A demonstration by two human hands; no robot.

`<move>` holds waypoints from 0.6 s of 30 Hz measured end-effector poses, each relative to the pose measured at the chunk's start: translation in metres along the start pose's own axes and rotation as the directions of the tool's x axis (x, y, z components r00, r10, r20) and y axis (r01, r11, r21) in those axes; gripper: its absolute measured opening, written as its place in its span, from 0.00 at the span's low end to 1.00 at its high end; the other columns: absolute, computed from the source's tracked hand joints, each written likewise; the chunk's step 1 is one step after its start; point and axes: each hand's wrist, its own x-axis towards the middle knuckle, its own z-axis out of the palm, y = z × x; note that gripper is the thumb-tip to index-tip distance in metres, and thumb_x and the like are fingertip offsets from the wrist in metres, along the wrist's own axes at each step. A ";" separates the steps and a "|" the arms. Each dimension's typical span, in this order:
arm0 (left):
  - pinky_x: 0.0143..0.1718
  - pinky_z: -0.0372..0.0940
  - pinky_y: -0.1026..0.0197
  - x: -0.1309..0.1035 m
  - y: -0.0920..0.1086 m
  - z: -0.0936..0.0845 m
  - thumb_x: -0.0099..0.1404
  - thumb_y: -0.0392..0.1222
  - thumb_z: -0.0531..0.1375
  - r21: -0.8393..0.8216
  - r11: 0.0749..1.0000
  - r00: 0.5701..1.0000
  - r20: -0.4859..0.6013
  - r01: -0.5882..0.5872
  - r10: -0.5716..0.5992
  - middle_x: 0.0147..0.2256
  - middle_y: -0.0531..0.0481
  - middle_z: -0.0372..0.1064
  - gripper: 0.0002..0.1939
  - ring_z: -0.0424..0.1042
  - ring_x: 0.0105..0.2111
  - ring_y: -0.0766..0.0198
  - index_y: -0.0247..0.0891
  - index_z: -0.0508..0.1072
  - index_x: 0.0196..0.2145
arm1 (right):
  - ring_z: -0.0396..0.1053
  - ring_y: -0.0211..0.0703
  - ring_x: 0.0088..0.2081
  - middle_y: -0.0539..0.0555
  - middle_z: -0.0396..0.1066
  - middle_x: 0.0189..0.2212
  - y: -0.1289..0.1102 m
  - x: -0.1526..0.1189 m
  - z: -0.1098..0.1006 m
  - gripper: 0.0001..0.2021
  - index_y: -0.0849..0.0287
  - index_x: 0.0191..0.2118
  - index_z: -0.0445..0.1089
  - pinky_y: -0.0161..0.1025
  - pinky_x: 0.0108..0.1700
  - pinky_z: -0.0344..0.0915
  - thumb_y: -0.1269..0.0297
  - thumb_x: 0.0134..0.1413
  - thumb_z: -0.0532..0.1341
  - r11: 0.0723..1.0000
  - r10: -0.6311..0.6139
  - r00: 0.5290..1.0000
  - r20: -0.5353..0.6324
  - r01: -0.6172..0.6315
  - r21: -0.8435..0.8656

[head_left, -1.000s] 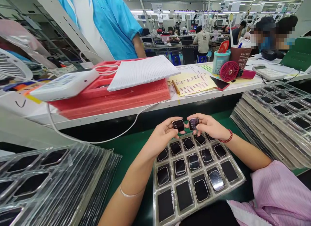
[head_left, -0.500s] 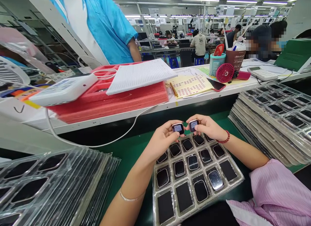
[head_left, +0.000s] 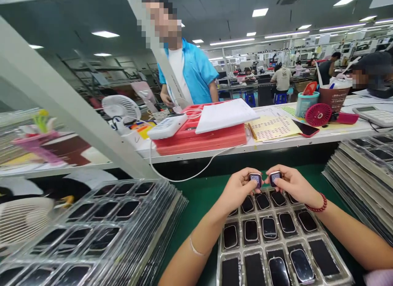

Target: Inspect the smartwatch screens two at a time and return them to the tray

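My left hand [head_left: 242, 187] grips a small smartwatch body [head_left: 254, 180], its lit screen showing a QR code. Close beside it, my right hand [head_left: 288, 180] pinches a second smartwatch body [head_left: 275, 178] with a similar code on its screen. Both thumbs lie on the front faces. Below the hands is a clear plastic tray [head_left: 241, 250] with rows of pockets; many hold dark-screened watch bodies [head_left: 269, 228], and several front pockets hold only a black lining. The far row is partly hidden by my hands.
Stacked trays of watch bodies stand left [head_left: 162, 220] and right [head_left: 353, 171]. A white shelf [head_left: 276, 143] beyond carries red foam [head_left: 202, 144], a notebook [head_left: 227, 114], a phone [head_left: 307, 129], a pink fan [head_left: 318, 114] and cups. A white cable [head_left: 196, 178] hangs down. A person in blue [head_left: 196, 73] stands behind.
The camera view has turned left and up, so the scene sits farther right and lower. Both hands still hold the two watch bodies over the tray. The person in blue shows more fully.
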 end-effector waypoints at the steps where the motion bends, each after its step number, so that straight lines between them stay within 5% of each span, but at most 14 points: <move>1: 0.26 0.63 0.66 -0.001 0.001 0.000 0.57 0.44 0.68 0.000 1.000 1.000 -0.001 -0.004 0.004 0.32 0.49 0.74 0.15 0.75 0.26 0.65 0.35 0.74 0.40 | 0.70 0.39 0.29 0.57 0.75 0.36 0.001 0.000 0.000 0.12 0.60 0.45 0.71 0.35 0.29 0.70 0.60 0.58 0.63 1.000 -0.002 1.000 0.001 0.002 0.000; 18: 0.27 0.63 0.65 -0.005 0.004 0.001 0.58 0.43 0.65 0.041 0.999 1.000 0.014 0.007 -0.007 0.33 0.48 0.75 0.14 0.75 0.27 0.65 0.34 0.72 0.41 | 0.70 0.39 0.32 0.56 0.74 0.36 -0.002 -0.004 0.003 0.11 0.61 0.45 0.69 0.34 0.32 0.70 0.64 0.58 0.61 1.000 -0.007 1.000 0.001 0.007 -0.003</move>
